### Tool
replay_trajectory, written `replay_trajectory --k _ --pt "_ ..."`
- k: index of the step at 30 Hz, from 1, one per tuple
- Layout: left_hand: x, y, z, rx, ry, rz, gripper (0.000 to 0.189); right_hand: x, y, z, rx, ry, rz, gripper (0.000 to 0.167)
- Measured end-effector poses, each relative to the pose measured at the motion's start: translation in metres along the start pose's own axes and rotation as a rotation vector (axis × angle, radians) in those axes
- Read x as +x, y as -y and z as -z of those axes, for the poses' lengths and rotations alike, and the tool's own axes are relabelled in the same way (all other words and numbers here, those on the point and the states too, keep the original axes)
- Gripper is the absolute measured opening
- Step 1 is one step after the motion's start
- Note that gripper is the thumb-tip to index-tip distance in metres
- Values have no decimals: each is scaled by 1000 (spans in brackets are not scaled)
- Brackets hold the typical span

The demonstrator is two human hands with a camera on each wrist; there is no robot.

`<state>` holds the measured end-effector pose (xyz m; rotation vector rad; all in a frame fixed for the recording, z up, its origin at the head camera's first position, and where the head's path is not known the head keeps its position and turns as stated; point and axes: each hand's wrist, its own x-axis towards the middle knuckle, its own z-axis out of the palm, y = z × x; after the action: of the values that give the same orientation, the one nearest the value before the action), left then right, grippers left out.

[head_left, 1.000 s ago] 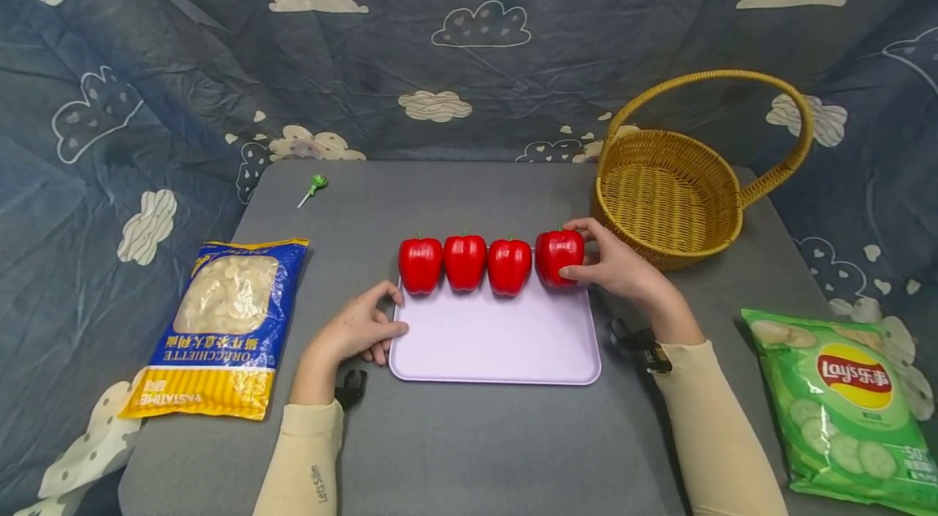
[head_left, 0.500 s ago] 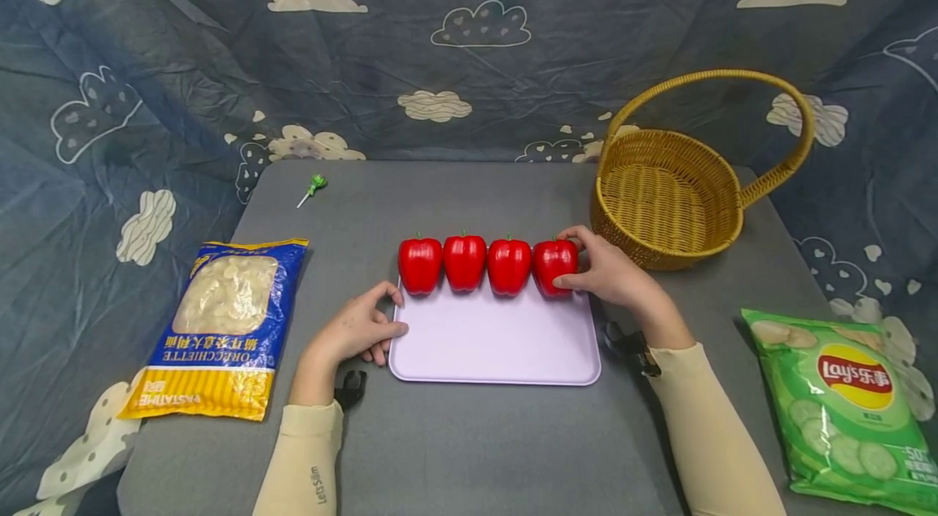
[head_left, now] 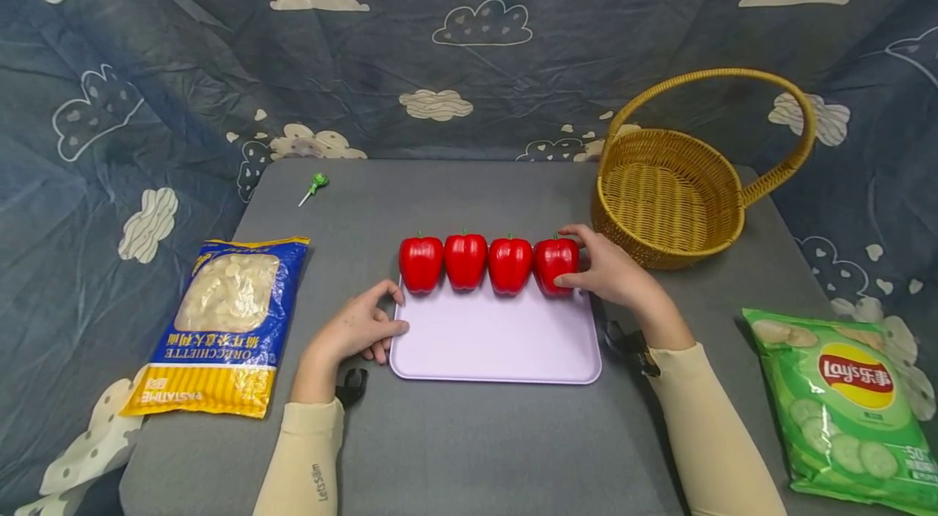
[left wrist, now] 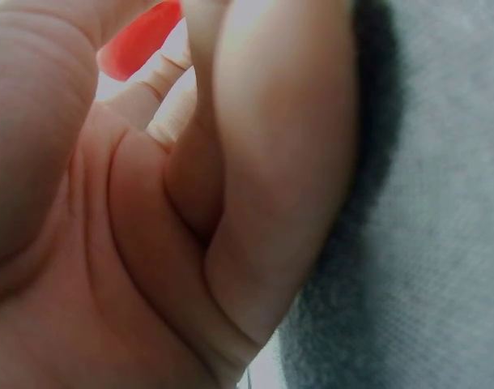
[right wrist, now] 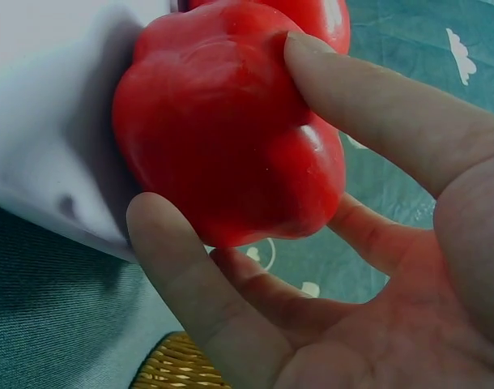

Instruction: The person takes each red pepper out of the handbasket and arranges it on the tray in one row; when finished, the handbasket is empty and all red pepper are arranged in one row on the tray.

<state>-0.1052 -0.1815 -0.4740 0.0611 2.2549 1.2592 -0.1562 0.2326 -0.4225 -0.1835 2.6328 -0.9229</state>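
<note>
Across the back part of a pale lilac tray stands a row of red bell peppers, stems up. My right hand holds the rightmost bell pepper, thumb on its front and fingers around its right and back. In the right wrist view that bell pepper sits against the tray, with another red pepper partly hidden behind it. At the tray's left edge, my left hand grips the rim with bent fingers. The left wrist view mostly shows the curled fingers and palm; the rim contact is hidden there.
A wicker basket with a tall handle stands at the back right. The blue and yellow pasta bag lies left, the green chips bag right. A green lollipop lies at the back left of the grey table.
My right hand and the rightmost bell pepper have shifted slightly left and down, bringing the pepper close beside its neighbour. The left hand and tray have stayed in place.
</note>
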Motion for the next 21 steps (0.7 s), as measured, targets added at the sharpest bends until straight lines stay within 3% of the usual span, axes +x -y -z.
replay_trajectory --k 9,13,17,21 --pt "1 -1 -2 -1 -3 -9 36 -5 1 4 19 -18 -32 87" --pt "-4 -8 0 41 -24 -7 31 -9 2 11 27 -37 -32 84" --pt "-20 -29 8 177 -62 -3 22 -14 3 22 36 -60 -5 79" --pt "-39 -66 22 364 -117 -65 20 -21 3 33 45 -105 8 75"
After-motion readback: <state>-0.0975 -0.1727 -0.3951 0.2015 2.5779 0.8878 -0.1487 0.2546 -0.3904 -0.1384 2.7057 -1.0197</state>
